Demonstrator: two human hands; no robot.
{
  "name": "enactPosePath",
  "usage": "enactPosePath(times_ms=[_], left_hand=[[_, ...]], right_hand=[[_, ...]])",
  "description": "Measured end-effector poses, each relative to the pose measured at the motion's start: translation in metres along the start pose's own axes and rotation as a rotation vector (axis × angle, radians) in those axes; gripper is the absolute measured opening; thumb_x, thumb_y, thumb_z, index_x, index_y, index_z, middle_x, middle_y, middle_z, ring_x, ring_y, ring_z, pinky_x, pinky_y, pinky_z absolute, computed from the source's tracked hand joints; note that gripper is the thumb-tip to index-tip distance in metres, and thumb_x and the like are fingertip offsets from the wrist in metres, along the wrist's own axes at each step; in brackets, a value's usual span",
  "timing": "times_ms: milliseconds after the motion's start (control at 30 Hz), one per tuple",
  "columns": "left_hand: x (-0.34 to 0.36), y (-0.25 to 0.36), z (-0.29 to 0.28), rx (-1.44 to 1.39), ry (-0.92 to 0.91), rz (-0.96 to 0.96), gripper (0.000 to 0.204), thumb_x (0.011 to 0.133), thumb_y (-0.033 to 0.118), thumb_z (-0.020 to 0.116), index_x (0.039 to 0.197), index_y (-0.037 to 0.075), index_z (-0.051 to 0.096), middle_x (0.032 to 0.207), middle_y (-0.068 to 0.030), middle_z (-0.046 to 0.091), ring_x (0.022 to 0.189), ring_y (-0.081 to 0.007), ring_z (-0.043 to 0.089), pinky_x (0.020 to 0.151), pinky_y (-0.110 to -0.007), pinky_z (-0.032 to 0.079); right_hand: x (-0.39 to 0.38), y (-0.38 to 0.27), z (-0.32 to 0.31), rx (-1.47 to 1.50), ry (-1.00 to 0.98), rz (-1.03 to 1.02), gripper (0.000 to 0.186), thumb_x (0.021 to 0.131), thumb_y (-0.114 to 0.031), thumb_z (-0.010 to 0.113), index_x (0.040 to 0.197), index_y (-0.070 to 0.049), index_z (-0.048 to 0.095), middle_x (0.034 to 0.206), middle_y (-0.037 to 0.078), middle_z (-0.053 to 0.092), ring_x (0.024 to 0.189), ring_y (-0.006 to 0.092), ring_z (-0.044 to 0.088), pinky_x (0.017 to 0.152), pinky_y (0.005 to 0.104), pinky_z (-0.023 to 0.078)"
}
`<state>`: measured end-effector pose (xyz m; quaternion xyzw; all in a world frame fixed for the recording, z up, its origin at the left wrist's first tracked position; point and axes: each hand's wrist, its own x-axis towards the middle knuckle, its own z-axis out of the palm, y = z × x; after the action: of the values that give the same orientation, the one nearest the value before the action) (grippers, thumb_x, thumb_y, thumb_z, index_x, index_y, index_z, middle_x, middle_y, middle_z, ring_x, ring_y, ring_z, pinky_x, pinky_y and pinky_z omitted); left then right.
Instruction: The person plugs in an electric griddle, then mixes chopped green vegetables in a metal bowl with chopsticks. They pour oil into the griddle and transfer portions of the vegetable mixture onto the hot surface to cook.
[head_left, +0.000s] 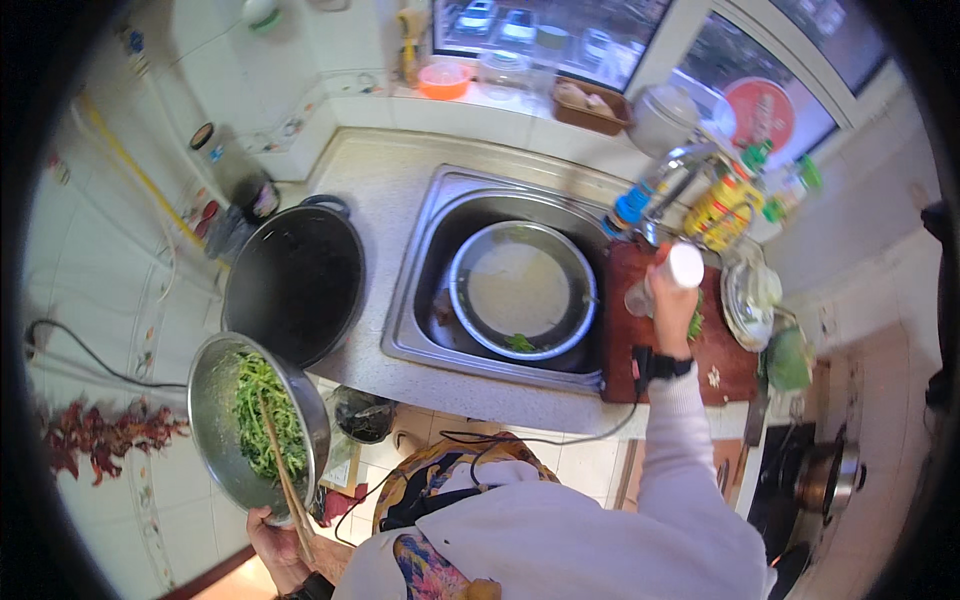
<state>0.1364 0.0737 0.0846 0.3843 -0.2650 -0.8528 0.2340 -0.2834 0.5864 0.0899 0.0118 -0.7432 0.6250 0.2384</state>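
My left hand (278,550) is closed on the lower rim of a steel bowl (208,420) holding shredded greens (255,400), tilted at the lower left, with wooden chopsticks (285,480) lying across it. My right hand (672,312) grips a clear container with a white lid (683,267) over the dark red cutting board (730,360), which bears scraps of green and white food. Between my hands, a wide steel basin (523,290) with cloudy liquid and a green bit sits in the sink (420,320).
A black pot (295,280) stands left of the sink. The faucet (670,190), yellow bottles (722,215) and a lidded dish (745,305) crowd the right back. Containers line the windowsill (505,120). A stove with a pan (820,480) is right; a cable (540,437) hangs below the counter.
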Motion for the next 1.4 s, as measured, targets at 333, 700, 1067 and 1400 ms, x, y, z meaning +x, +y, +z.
enactPosePath(times_ms=[333, 700, 1067, 1400], left_hand=[[-0.020, -0.015, 0.031, 0.042, 0.077, 0.054, 0.052, 0.069, 0.005, 0.052, 0.121, 0.000, 0.048, 0.112, -0.0121, 0.060, 0.099, -0.0290, 0.061, 0.084, -0.043, 0.053], [-0.056, -0.064, 0.079, -0.084, 0.346, 0.226, 0.056, 0.067, 0.003, 0.050, 0.123, 0.000, 0.046, 0.119, -0.0129, 0.056, 0.108, -0.0306, 0.055, 0.097, -0.042, 0.044], [-0.051, -0.082, 0.072, -0.161, 0.395, 0.278, 0.053, 0.069, 0.001, 0.050, 0.122, -0.001, 0.048, 0.116, -0.0115, 0.057, 0.106, -0.0290, 0.055, 0.096, -0.044, 0.043], [-0.020, -0.078, 0.078, -0.011, 0.298, 0.249, 0.056, 0.070, -0.007, 0.048, 0.125, 0.001, 0.043, 0.116, -0.0114, 0.054, 0.104, -0.0254, 0.053, 0.093, -0.038, 0.045]], right_hand=[[-0.004, 0.012, 0.212, -0.141, -0.592, -0.333, 0.051, 0.068, -0.011, 0.078, 0.115, -0.007, 0.059, 0.103, 0.010, 0.064, 0.089, 0.0223, 0.060, 0.080, 0.0318, 0.047], [0.079, 0.056, 0.419, 0.063, -0.645, -0.054, 0.038, 0.073, -0.018, 0.076, 0.108, -0.014, 0.064, 0.091, 0.000, 0.063, 0.085, 0.0115, 0.057, 0.075, 0.0278, 0.045], [0.095, 0.091, 0.455, 0.109, -0.838, -0.307, 0.040, 0.074, -0.013, 0.074, 0.111, -0.007, 0.061, 0.099, 0.001, 0.062, 0.091, 0.0135, 0.057, 0.082, 0.0284, 0.045], [-0.087, -0.063, 0.263, 0.012, -1.320, -0.612, 0.077, 0.056, -0.018, 0.083, 0.124, -0.002, 0.050, 0.125, 0.019, 0.048, 0.121, 0.0342, 0.043, 0.103, 0.0437, 0.033]])
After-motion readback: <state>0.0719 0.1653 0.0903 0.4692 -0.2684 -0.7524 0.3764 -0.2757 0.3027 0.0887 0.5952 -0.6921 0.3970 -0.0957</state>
